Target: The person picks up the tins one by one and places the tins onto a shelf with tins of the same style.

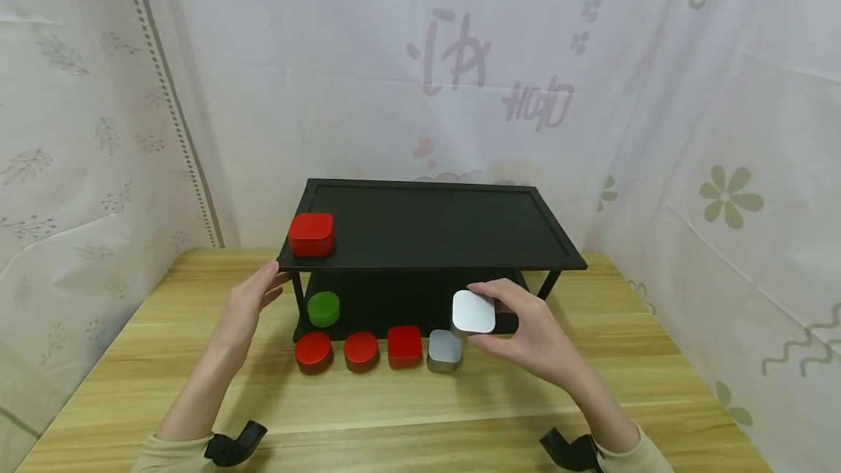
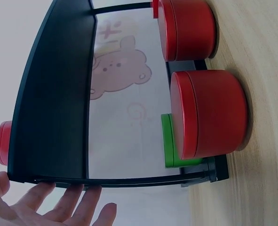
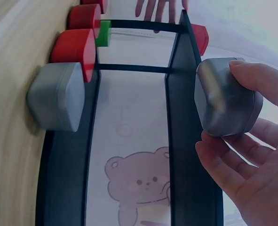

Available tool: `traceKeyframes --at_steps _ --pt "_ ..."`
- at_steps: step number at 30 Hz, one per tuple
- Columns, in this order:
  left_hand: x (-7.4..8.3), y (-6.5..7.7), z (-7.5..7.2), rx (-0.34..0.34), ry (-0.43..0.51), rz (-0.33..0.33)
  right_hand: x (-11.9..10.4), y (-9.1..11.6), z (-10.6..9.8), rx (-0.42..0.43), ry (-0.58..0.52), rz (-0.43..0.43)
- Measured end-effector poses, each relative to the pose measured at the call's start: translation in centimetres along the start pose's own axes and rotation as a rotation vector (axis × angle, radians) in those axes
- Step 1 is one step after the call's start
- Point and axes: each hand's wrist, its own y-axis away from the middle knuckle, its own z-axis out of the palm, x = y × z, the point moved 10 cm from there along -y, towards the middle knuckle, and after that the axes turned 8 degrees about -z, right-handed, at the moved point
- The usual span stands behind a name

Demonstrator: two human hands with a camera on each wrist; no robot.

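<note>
While pinched by right fingers [image 3: 225, 172], the silver rounded-square metal tin [image 1: 473, 311] is judged light, stiff, slick | grip: opposite sides | left fingers [image 2: 88, 205]: spread

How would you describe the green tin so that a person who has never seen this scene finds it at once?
Find the black two-level shelf on the wooden table. At the left end of its lower level, just behind the leftmost red round tin on the table, sits the green tin. Its colour sets it apart: every other tin in view is red or silver.
</note>
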Motion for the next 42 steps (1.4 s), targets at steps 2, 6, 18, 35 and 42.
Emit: traceKeyframes --at_steps 2,6,18,35,42 --pt "-0.1 0.0 0.0 0.0 0.001 0.001 -0.1 -0.3 0.0 -0.002 -0.006 0.003" --pt "-0.1 -0.2 0.0 0.0 0.007 0.003 -0.1 -0.9 -0.1 0.0 -0.029 0.016" --pt "-0.1 -0.2 0.3 -0.012 0.036 -0.021 -1.2 -3.5 -0.4 0.003 -0.114 -0.001" --pt "-0.2 -0.1 0.0 -0.009 0.033 -0.019 -1.1 -9.7 1.7 -0.034 -0.2 0.015" --pt "-0.1 -0.1 0.1 -0.014 0.034 -0.011 -0.7 -11.6 2.4 -0.053 -0.178 0.039"
